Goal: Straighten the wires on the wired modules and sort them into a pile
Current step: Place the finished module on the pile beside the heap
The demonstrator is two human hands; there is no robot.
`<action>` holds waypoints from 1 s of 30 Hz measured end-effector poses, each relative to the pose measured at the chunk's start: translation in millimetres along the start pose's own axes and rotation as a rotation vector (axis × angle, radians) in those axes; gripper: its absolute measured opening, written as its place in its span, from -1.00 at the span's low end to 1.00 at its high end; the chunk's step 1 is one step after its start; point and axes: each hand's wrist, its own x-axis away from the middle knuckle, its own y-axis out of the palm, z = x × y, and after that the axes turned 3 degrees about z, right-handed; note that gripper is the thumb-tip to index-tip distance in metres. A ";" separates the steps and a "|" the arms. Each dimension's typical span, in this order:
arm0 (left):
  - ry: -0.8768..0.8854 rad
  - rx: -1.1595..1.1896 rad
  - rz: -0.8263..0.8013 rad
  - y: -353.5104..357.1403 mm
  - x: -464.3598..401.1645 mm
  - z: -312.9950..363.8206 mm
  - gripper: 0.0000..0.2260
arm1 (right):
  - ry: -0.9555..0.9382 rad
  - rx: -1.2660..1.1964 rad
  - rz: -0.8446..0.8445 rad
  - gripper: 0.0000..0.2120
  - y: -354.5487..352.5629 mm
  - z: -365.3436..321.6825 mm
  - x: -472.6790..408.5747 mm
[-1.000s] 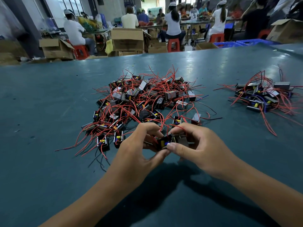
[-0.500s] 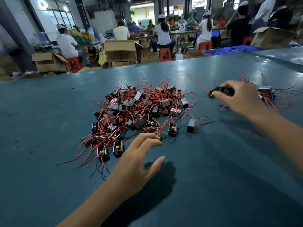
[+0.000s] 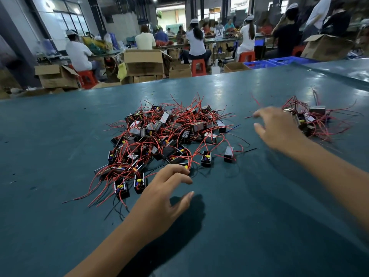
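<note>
A tangled heap of small black modules with red wires (image 3: 165, 136) lies in the middle of the teal table (image 3: 50, 146). A smaller sorted pile of modules (image 3: 313, 120) sits at the right. My left hand (image 3: 165, 194) reaches toward the heap's near edge with loosely bent fingers, its fingertips at a module with a yellow part (image 3: 185, 166); it holds nothing. My right hand (image 3: 279, 128) hovers just left of the sorted pile, fingers spread and empty. Two single modules (image 3: 206, 158) (image 3: 228, 154) stand apart at the heap's near right.
Beyond the table's far edge are cardboard boxes (image 3: 143, 60), red stools (image 3: 198, 66), blue crates (image 3: 259, 63) and several seated workers. Another box (image 3: 327, 48) stands at the far right.
One second ago both hands held a module near the heap. My right hand carried it to the right pile and has let it go. My left hand stays by the heap.
</note>
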 end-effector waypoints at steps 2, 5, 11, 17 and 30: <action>-0.003 -0.007 -0.003 -0.8 -0.1 -0.5 -0.73 | -0.188 -0.134 -0.249 -0.64 1.7 -17.1 11.2; -0.015 -0.005 -0.008 -2.9 0.9 -1.1 -0.74 | -0.422 -0.045 -0.574 -0.47 8.2 -31.4 21.4; -0.022 -0.008 -0.014 -5.2 1.2 1.0 -0.72 | -0.390 -0.088 -0.298 -0.84 9.8 -38.8 33.3; -0.048 0.045 -0.008 -7.2 1.6 6.0 -0.76 | -0.191 -0.661 -0.344 -0.66 -19.1 -66.0 73.1; -0.370 0.573 -0.165 -2.7 -0.9 20.6 -0.85 | -0.136 -1.003 -0.761 -0.32 -8.6 -107.6 118.4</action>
